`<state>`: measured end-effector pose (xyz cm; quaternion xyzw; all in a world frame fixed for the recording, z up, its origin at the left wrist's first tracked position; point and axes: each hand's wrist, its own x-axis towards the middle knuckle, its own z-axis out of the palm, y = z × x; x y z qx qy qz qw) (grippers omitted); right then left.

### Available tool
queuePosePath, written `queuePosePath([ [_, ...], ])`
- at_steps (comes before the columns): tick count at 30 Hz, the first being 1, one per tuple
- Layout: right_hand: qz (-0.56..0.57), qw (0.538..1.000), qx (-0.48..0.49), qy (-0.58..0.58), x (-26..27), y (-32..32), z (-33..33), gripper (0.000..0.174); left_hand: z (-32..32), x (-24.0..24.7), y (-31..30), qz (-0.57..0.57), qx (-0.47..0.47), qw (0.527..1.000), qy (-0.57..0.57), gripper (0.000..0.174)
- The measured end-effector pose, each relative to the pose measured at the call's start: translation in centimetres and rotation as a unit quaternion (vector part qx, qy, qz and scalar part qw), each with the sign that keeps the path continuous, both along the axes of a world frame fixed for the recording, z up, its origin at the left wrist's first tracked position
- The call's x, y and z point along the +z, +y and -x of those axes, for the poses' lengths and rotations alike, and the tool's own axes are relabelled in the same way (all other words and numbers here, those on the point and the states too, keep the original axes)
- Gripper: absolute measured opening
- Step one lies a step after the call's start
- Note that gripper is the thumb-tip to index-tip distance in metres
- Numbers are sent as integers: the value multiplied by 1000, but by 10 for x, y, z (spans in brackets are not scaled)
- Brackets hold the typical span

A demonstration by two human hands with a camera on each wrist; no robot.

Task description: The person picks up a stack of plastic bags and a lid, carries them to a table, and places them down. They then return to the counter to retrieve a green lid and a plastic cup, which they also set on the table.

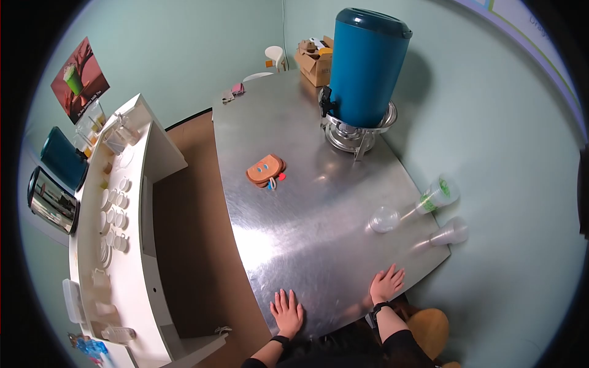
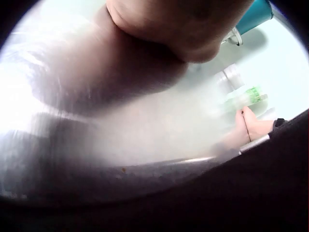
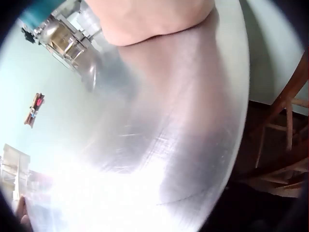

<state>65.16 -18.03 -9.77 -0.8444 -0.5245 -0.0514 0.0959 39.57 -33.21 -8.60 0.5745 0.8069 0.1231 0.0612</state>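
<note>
Silvery brushed metal is seen across the broad table (image 1: 313, 205), on which a white glare is cast at lower centre of the head view. The room is enclosed by pale green walls (image 1: 196, 55) and floored in brown (image 1: 196, 257); at the left of the frame, a long white counter (image 1: 140, 178) is lined with small white cups (image 1: 121, 219). Toward upper right, a tall teal cylindrical dispenser (image 1: 368, 73) is held up by a shiny metal stand (image 1: 351, 141), and a flat brown pouch (image 1: 264, 170) is placed near the middle of the frame. Both hands are laid flat on the table, fingers extended and nothing gripped: the left hand (image 1: 287, 314) at bottom centre, the right hand (image 1: 386, 284) at lower right. Above the right hand, a clear plastic cup stack (image 1: 451, 231) and a green-printed clear cup stack (image 1: 439, 194) are stood. By the left wrist view, the left hand is shown close and blurred at the top. By the right wrist view, slim brown wooden legs (image 3: 289, 118) are revealed at right, while a rounded wooden seat (image 1: 428, 331) is shown by the head view.
</note>
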Motion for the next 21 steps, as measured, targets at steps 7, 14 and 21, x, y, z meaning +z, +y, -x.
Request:
queuePosePath([
  [7,-4,1000,1,1,0,2,-1,52,-1,2,1,16,-2,1000,2,52],
  [14,-7,1000,4,-2,2,3,-3,51,-3,4,4,24,-3,1000,-8,53],
  [21,-3,1000,5,2,8,3,-1,52,-4,5,3,19,-1,1000,1,53],
])
